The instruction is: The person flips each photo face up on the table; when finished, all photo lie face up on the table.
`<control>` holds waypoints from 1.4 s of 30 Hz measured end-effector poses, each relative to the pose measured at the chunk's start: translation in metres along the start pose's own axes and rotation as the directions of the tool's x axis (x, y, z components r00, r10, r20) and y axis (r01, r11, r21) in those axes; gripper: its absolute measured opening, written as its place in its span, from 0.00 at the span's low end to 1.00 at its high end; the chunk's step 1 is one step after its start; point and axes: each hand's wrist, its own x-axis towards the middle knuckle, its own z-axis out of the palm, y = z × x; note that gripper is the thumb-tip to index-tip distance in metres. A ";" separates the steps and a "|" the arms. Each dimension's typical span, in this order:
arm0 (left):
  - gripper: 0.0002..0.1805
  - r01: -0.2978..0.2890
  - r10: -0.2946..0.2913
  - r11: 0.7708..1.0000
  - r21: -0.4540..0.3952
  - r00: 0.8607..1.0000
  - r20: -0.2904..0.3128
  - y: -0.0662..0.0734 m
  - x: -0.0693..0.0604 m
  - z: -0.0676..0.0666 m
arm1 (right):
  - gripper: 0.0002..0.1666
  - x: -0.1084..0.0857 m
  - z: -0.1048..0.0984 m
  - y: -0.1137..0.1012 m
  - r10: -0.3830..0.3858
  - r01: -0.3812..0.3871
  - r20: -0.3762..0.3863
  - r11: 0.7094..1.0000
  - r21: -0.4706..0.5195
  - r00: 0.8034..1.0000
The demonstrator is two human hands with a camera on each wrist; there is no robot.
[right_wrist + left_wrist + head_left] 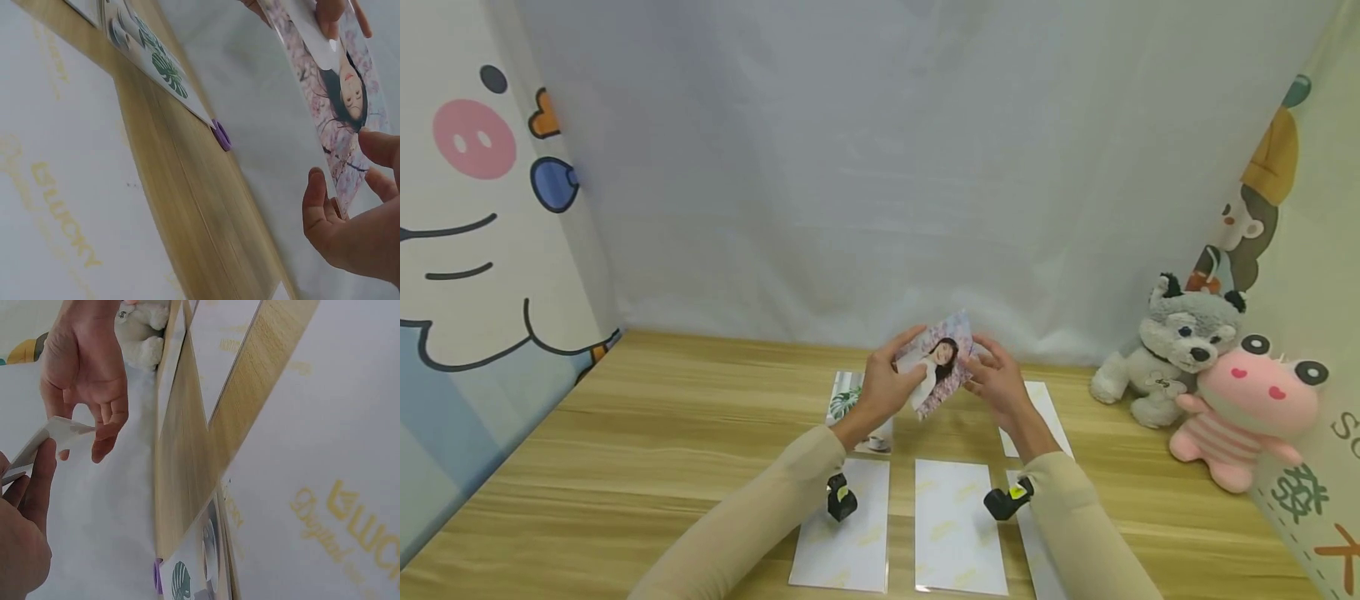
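A photo print (931,387) of a person in front of pink blossoms is held up, tilted, above the far part of the table. My left hand (889,379) grips its left side, thumb across the front. At the right edge, my right hand (997,385) pinches the print, its thumb on the picture side in the right wrist view and other fingers around the lower corner. Beneath the left forearm lies a picture of green leaves and a cup (842,397), partly covered by that arm.
White sheets with faint yellow lettering (958,525) lie in rows on the wooden table (700,433), some partly under the forearms. A purple ring-shaped object (222,135) sits by the leaf picture. A grey plush dog (1187,333) and a pink plush frog (1255,400) sit at right.
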 end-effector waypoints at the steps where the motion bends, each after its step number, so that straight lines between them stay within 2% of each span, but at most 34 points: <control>1: 0.31 0.008 -0.008 1.000 0.000 1.000 -0.007 0.003 -0.001 0.000 | 0.34 -0.001 0.000 0.001 -0.002 0.002 0.013 1.000 0.027 1.000; 6: 0.30 0.048 -0.049 0.999 -0.026 0.998 -0.031 0.023 -0.006 -0.003 | 0.38 -0.004 0.002 0.003 -0.014 0.007 0.059 0.992 0.127 0.998; 10: 0.30 0.059 -0.062 0.996 -0.062 0.997 -0.035 0.033 -0.009 -0.005 | 0.38 -0.004 0.003 0.003 -0.003 -0.003 0.042 0.989 0.148 0.999; 17: 0.33 0.065 -0.067 0.997 -0.047 0.997 -0.041 -0.005 0.002 0.001 | 0.37 -0.003 0.004 0.004 0.008 -0.007 -0.010 0.991 0.134 1.000; 22: 0.34 0.115 -0.114 0.992 -0.045 0.993 0.013 -0.005 0.001 -0.002 | 0.37 -0.002 0.003 0.004 0.019 -0.014 -0.047 0.995 0.095 0.999; 27: 0.35 0.195 -0.190 0.977 -0.080 0.979 0.074 -0.004 0.003 -0.005 | 0.38 -0.002 -0.001 0.003 0.006 -0.003 -0.034 0.997 0.079 0.999; 33: 0.31 0.200 -0.186 0.972 -0.127 0.976 0.115 -0.001 0.011 -0.010 | 0.36 -0.001 -0.010 0.004 -0.039 0.039 0.020 0.999 -0.026 0.999; 35: 0.29 0.220 -0.199 0.966 -0.136 0.968 0.150 0.001 0.013 -0.012 | 0.35 0.000 -0.013 0.005 -0.063 0.066 0.046 0.995 -0.075 0.997; 38: 0.28 0.265 -0.230 0.953 -0.149 0.949 0.215 0.004 0.016 -0.014 | 0.34 0.002 -0.017 0.004 -0.097 0.108 0.079 0.985 -0.138 0.992; 42: 0.29 0.297 -0.257 0.950 -0.099 0.920 0.296 0.005 0.020 -0.016 | 0.33 0.004 -0.019 0.001 -0.118 0.141 0.118 0.969 -0.205 0.986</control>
